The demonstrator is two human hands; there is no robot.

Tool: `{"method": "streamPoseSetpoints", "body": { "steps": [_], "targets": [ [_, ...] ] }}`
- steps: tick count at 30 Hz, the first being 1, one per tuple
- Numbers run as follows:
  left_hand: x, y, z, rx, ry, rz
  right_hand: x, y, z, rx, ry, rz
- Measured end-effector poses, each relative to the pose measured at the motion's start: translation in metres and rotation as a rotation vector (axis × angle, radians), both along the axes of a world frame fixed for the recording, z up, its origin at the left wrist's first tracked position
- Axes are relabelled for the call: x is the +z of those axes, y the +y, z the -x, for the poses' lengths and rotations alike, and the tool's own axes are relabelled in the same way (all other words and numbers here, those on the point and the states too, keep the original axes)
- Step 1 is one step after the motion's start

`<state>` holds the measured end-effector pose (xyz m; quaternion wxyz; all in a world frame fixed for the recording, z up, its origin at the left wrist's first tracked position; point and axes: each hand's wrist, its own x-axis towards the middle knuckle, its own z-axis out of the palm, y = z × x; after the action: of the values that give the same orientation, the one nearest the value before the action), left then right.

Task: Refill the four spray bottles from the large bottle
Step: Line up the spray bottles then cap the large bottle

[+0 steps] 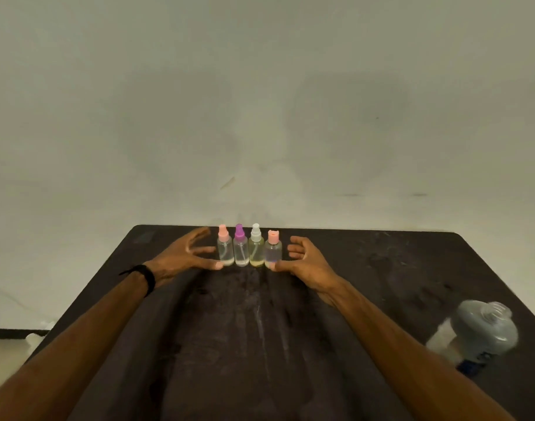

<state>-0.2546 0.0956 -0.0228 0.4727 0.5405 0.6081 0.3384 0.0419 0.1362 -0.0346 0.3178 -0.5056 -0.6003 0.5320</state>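
Note:
Several small clear spray bottles stand side by side near the far edge of the dark table (381,268): a pink-capped one (224,249), a purple-capped one (240,250), a white-capped one with yellowish liquid (256,250) and a flat pink-capped one (273,250). My left hand (181,256) is spread just left of the row, its thumb tip touching the base of the pink-capped bottle. Just right of the row, my right hand (305,262) is spread too, thumb tip at the base of the flat pink-capped bottle. Neither hand grips anything. The large clear bottle (484,332) stands uncapped at the table's right edge.
A plain pale wall rises right behind the table's far edge. The tabletop shows wet streaks down its middle. Pale floor and a dark skirting strip lie to the left of the table.

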Motion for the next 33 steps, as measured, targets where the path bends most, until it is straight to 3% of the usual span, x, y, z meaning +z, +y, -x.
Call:
{"method": "streamPoseSetpoints", "body": {
  "steps": [4, 8, 10, 14, 18, 22, 28, 33],
  "targets": [
    [0.018, -0.063, 0.002, 0.219, 0.099, -0.103, 0.016, -0.075, -0.029, -0.145, -0.015, -0.123],
    [0.031, -0.127, -0.018, 0.593, 0.196, -0.459, 0.048, -0.173, -0.071, 0.0, 0.029, -0.24],
    [0.037, -0.15, -0.038, 0.638, 0.197, -0.558, 0.071, -0.219, -0.105, 0.034, 0.0, -0.275],
    [0.043, -0.18, -0.092, 0.554, 0.199, -0.627, 0.109, -0.279, -0.197, -0.09, -0.182, -0.404],
    [0.053, -0.193, -0.165, 0.416, 0.158, -0.656, 0.109, -0.28, -0.292, -0.344, -0.53, -0.448],
    [0.054, -0.193, -0.242, 0.189, 0.077, -0.61, 0.082, -0.269, -0.349, -0.229, -0.939, -0.301],
    [0.027, -0.183, -0.336, -0.103, 0.079, -0.406, 0.057, -0.262, -0.345, -0.098, -1.047, -0.237],
    [0.001, -0.167, -0.378, -0.18, 0.059, -0.241, 0.045, -0.244, -0.339, -0.054, -1.072, -0.228]
  ]
}}
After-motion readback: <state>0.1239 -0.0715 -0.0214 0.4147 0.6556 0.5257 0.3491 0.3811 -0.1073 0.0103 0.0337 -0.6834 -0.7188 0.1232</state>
